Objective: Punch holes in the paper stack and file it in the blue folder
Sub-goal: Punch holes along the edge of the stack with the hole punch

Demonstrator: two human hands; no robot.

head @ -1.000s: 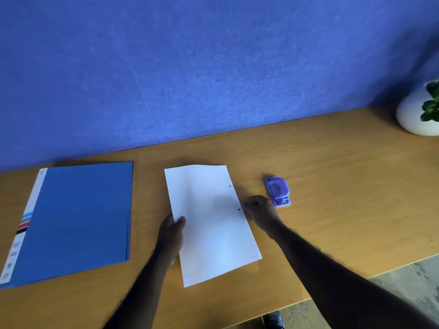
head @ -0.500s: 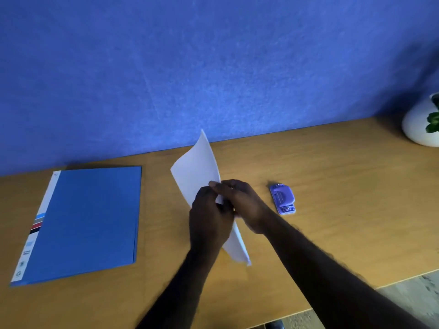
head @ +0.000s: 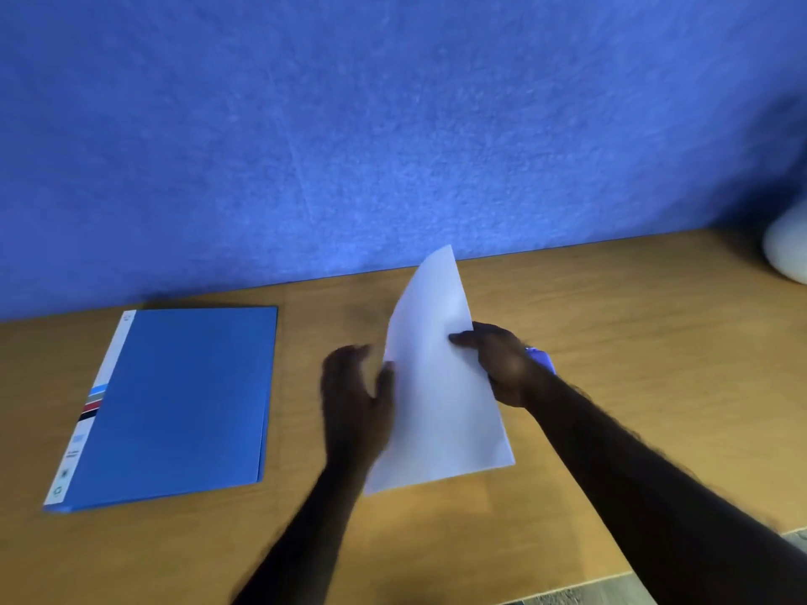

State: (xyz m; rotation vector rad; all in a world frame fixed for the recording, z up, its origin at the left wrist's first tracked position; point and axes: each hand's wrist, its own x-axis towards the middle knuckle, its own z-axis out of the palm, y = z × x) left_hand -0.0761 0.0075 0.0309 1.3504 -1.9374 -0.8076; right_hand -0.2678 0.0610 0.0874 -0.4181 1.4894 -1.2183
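Well, the paper stack [head: 436, 386] is light and thin, and I judge it will bend and slide easily. It stands tilted between my two hands, with its top corner pointing away from me, and I cannot tell whether its lower edge touches the desk [head: 646, 325]. Such sheets are smooth and may slip apart from each other, so I think the best place to hold is a long edge near the middle, with the thumb on one face and the fingers on the other, firmly but without a crease. My right hand [head: 502, 364] holds it in this way: it pinches the right edge, the thumb lying on the face toward me. My left hand [head: 356, 399] is blurred; it looks loosely spread, with the thumb at the left edge of the stack, and I do not see it closing on anything. Just behind my right hand, a small part of the purple hole punch [head: 543, 360] shows. The blue folder [head: 174, 403] lies closed and flat, well to the left of my left hand.
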